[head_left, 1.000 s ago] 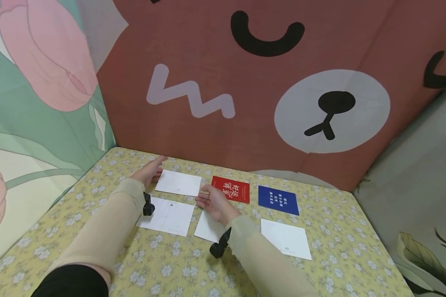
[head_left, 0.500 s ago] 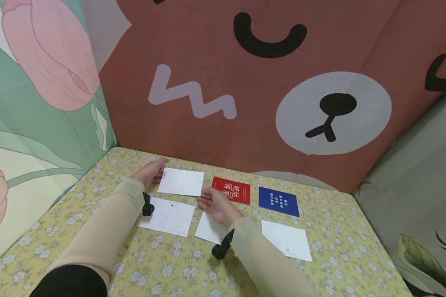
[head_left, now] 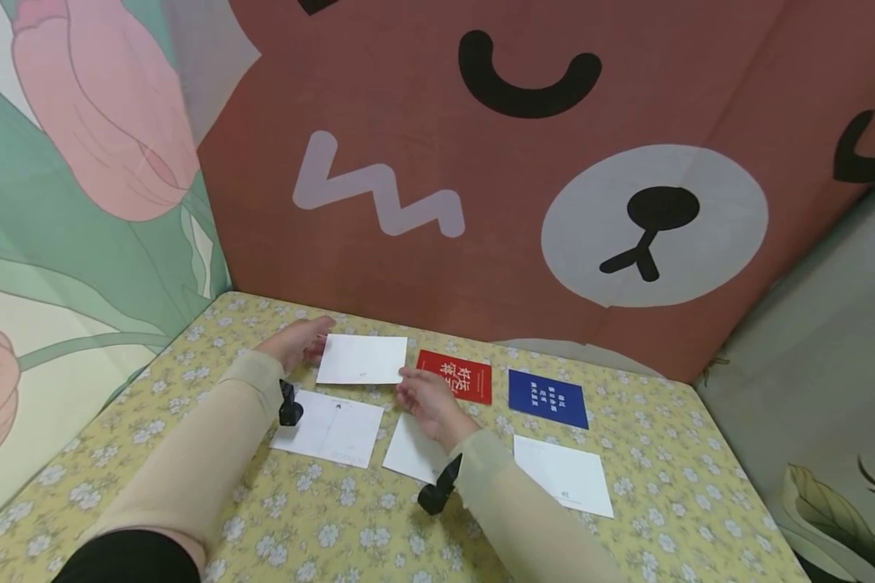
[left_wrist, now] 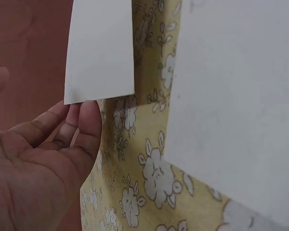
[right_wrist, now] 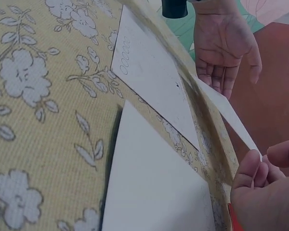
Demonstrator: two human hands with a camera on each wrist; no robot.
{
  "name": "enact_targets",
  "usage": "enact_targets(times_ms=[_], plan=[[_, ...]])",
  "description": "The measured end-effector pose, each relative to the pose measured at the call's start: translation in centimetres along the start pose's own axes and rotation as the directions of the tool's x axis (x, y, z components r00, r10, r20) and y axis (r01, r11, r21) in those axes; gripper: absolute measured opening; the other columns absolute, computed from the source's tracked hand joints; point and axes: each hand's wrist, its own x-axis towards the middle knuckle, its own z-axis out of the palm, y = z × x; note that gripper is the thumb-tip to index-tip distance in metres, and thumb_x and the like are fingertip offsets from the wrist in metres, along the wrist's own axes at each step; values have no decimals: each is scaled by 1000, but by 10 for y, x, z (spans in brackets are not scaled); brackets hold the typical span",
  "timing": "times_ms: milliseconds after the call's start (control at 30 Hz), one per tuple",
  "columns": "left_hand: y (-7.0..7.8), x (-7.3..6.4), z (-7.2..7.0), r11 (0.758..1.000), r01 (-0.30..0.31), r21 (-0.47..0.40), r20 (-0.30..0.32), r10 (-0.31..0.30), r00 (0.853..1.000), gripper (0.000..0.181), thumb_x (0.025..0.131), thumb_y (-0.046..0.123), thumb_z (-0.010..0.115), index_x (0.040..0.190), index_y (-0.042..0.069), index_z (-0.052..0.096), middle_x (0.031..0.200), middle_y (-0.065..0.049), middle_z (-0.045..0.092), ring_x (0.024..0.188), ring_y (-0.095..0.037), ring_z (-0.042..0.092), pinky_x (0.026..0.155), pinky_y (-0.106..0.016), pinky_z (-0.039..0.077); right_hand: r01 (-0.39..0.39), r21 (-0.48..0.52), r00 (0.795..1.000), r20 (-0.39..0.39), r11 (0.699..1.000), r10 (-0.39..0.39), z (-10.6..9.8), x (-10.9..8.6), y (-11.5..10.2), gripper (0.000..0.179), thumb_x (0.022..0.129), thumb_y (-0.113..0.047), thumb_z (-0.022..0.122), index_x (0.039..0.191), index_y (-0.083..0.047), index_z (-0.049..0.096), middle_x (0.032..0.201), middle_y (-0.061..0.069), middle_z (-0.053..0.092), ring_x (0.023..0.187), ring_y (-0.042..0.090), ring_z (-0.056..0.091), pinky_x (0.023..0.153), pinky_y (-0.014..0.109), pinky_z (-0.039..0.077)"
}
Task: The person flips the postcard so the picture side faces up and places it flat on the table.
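A white card (head_left: 362, 359) is raised above the far left part of the table, its underside casting a shadow on the cloth. My right hand (head_left: 432, 405) pinches its right corner between thumb and fingers, as the right wrist view also shows at the card's edge (right_wrist: 233, 118). At the opposite edge is my left hand (head_left: 297, 343). In the left wrist view the fingertips (left_wrist: 90, 113) of that hand meet the card's edge, palm up, while the thumb stands away from it.
Nearer me lie a white postcard (head_left: 335, 429) and another white card (head_left: 411, 449), partly under my right arm. Red (head_left: 474, 380) and blue (head_left: 548, 399) cards with white writing lie to the right, with a white card (head_left: 565, 474) below. A patterned backdrop (head_left: 379, 275) stands behind the table.
The white card between my hands has risen and shifted slightly right. My right hand has closed its fingertips on its corner; both hands have edged slightly right.
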Motion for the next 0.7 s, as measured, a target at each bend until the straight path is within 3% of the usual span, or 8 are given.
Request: enact_targets(times_ms=[133,333,500,700], plan=[[-5,1,-3,1000,-8,2,13,8,1000,64,109,32,43,153,-12,29,127,-18,46,97,-20,52,79,-27,51,39,-8,999,-3,999,-39,1,0,1,25,103,2,57,127,6,64,105,10,63,85,14,60,76,23,52],[-7,3,-5,1000,-8,-22,-8,8,1000,44,109,16,41,143,-12,41,107,-11,52,87,-17,53,73,-24,53,111,-54,994,3,992,-111,2,-3,-4,23,102,5,58,124,6,65,103,11,61,80,15,59,77,27,52],[-8,-1,-7,996,-77,50,44,75,996,39,108,2,38,143,-14,45,105,-13,59,81,-14,56,71,-24,53,150,-109,988,-10,983,-152,-1,-5,-9,22,104,-1,59,124,5,66,113,15,62,90,21,62,86,35,53],[-10,-4,-9,980,-153,126,58,147,987,28,108,1,44,129,-15,54,105,-18,61,79,-15,58,71,-28,53,159,-51,986,-38,986,-161,-3,-4,-17,20,107,-6,57,122,4,65,113,11,63,106,28,62,94,41,53]])
